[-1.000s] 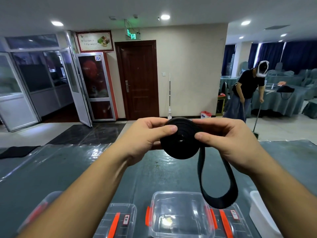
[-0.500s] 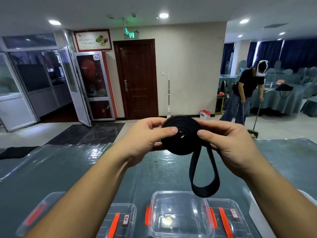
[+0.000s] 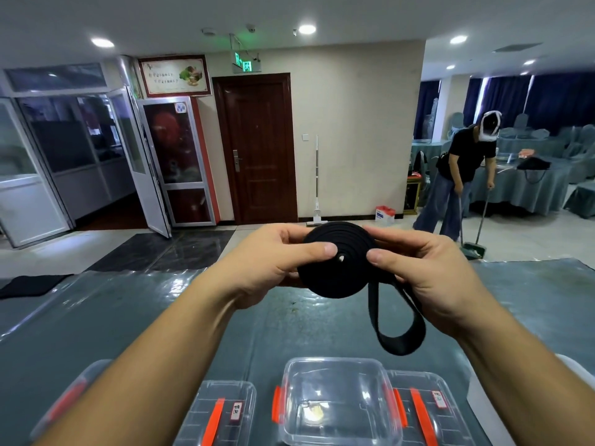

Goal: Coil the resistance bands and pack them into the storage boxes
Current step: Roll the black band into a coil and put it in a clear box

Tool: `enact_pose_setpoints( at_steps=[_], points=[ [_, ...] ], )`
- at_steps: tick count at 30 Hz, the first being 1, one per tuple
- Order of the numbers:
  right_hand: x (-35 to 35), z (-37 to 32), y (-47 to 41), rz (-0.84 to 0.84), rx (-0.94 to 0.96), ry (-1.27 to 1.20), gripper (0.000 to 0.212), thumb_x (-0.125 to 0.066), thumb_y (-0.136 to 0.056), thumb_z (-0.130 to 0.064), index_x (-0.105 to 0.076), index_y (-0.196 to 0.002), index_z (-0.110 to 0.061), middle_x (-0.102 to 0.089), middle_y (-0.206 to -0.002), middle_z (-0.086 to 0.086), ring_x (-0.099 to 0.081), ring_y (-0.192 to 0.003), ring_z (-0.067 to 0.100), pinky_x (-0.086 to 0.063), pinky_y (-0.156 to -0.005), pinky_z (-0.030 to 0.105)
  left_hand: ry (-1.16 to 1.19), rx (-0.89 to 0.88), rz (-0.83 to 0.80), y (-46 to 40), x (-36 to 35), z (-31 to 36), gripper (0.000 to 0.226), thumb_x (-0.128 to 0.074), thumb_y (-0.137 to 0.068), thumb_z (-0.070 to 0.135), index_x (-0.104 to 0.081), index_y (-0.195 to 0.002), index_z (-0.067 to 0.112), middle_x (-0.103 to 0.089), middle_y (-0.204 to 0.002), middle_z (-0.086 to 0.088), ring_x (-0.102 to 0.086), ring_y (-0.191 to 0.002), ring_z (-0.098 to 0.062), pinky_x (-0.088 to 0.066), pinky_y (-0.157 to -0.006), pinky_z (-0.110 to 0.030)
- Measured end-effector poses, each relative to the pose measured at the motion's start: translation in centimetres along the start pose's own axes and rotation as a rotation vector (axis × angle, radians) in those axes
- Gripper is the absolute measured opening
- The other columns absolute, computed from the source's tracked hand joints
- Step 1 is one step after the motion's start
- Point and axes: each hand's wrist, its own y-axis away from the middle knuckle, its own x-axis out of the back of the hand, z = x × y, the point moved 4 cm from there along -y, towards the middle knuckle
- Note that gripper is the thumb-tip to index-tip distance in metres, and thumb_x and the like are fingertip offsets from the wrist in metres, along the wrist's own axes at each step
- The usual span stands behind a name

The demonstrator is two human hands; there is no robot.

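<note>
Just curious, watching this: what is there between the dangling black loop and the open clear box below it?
In the head view, only bare green table cover shows between the band's hanging loop and the open box; nothing else lies there.

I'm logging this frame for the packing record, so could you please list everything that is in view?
resistance band: 1, black, mostly coiled, held above the table, a loose loop hanging at its right
open storage box: 1, clear with orange latches, near edge, below the band
lids: 2, clear with orange strips, flanking the open box
blurred box: 1, clear with orange, near left
table: 1, grey-green under clear film
door: 1, dark brown, back wall
mop: 1, white, leaning on the wall
other person: 1, black top, sweeping at right
dustpan: 1, green, by that person's feet
hands: left hand and right hand, both pinching the coil
</note>
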Motion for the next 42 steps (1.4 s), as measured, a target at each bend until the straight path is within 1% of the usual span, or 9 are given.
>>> enact_pose_setpoints(
  at_steps=[3, 7, 10, 13, 16, 25, 33, 37, 42],
  points=[
    [-0.2, -0.5, -0.1, 0.04, 0.032, -0.037, 0.037, -0.07, -0.077, 0.0, -0.074, -0.114, -0.005, -0.08, -0.104, 0.009, -0.077, -0.1, 0.023, -0.061, -0.08, 0.024, 0.064, -0.047, 0.086, 0.0, -0.3, 0.4, 0.023, -0.074, -0.085, 0.017, -0.077, -0.105, 0.006, -0.078, -0.094, -0.01, -0.075, -0.081, -0.017, -0.058, -0.066, -0.025],
    [-0.9, -0.3, 0.0, 0.122, 0.098, -0.126, 0.031, -0.07, -0.077, -0.006, -0.076, -0.106, -0.014, -0.081, -0.101, 0.003, -0.078, -0.094, 0.017, -0.061, -0.08, 0.025, 0.295, -0.101, 0.185, -0.1, -1.2, -0.2, 0.03, -0.072, -0.083, 0.022, -0.076, -0.107, 0.005, -0.079, -0.098, -0.011, -0.076, -0.085, -0.018, -0.062, -0.071, -0.03],
    [-0.7, 0.0, 0.2, 0.128, 0.077, -0.097, 0.029, -0.068, -0.082, 0.001, -0.076, -0.108, -0.01, -0.08, -0.103, 0.009, -0.078, -0.096, 0.022, -0.061, -0.081, 0.027, 0.215, -0.05, 0.14, 0.0, -1.0, -0.7, 0.024, -0.071, -0.088, 0.02, -0.077, -0.108, 0.007, -0.078, -0.101, -0.011, -0.074, -0.09, -0.021, -0.063, -0.081, -0.034],
    [-0.6, 0.1, 0.3, 0.087, 0.038, -0.013, 0.031, -0.067, -0.086, 0.006, -0.074, -0.115, -0.002, -0.079, -0.106, 0.012, -0.076, -0.102, 0.028, -0.062, -0.086, 0.03, 0.106, 0.001, 0.078, 0.1, -0.5, -0.6, 0.021, -0.07, -0.092, 0.013, -0.076, -0.11, 0.003, -0.077, -0.1, -0.013, -0.074, -0.088, -0.022, -0.061, -0.073, -0.03],
    [-0.8, 0.0, 0.3, 0.135, 0.045, -0.057, 0.025, -0.066, -0.089, 0.002, -0.075, -0.112, -0.004, -0.08, -0.103, 0.011, -0.077, -0.098, 0.023, -0.062, -0.083, 0.027, 0.145, -0.035, 0.11, 0.1, -0.8, -0.4, 0.021, -0.07, -0.09, 0.012, -0.075, -0.109, 0.003, -0.078, -0.094, -0.01, -0.075, -0.081, -0.018, -0.058, -0.065, -0.025],
    [-1.5, 0.0, 0.6, 0.193, 0.038, -0.263, 0.025, -0.069, -0.078, -0.01, -0.077, -0.101, -0.005, -0.08, -0.097, 0.015, -0.077, -0.085, 0.021, -0.062, -0.074, 0.026, 0.293, -0.102, 0.095, 0.2, -2.0, -1.0, 0.026, -0.07, -0.08, 0.017, -0.075, -0.103, 0.007, -0.078, -0.09, -0.007, -0.075, -0.077, -0.015, -0.058, -0.065, -0.025],
    [-0.9, -0.9, 1.0, 0.066, 0.083, 0.082, 0.025, -0.067, -0.088, 0.008, -0.08, -0.095, -0.013, -0.081, -0.093, 0.009, -0.079, -0.088, 0.021, -0.06, -0.074, 0.021, -0.023, 0.062, -0.054, 0.2, -0.8, -1.3, 0.034, -0.083, -0.08, 0.012, -0.076, -0.113, 0.009, -0.078, -0.102, -0.012, -0.073, -0.089, -0.02, -0.059, -0.077, -0.031],
    [-0.8, -0.5, 0.8, 0.138, 0.08, -0.015, 0.022, -0.067, -0.089, 0.004, -0.078, -0.102, -0.011, -0.081, -0.097, 0.009, -0.078, -0.093, 0.021, -0.06, -0.08, 0.023, 0.079, -0.016, 0.066, 0.3, -1.3, -0.9, 0.027, -0.074, -0.085, 0.01, -0.076, -0.112, 0.007, -0.078, -0.094, -0.007, -0.074, -0.082, -0.015, -0.059, -0.069, -0.026],
    [-0.5, -0.4, 0.9, 0.167, 0.101, -0.008, 0.026, -0.068, -0.089, 0.003, -0.077, -0.107, -0.014, -0.081, -0.1, 0.003, -0.077, -0.097, 0.016, -0.059, -0.081, 0.02, 0.208, -0.021, 0.11, 0.3, -2.3, -1.8, 0.028, -0.074, -0.081, 0.021, -0.077, -0.108, 0.013, -0.078, -0.098, -0.007, -0.073, -0.087, -0.018, -0.062, -0.08, -0.032]
  ],
)
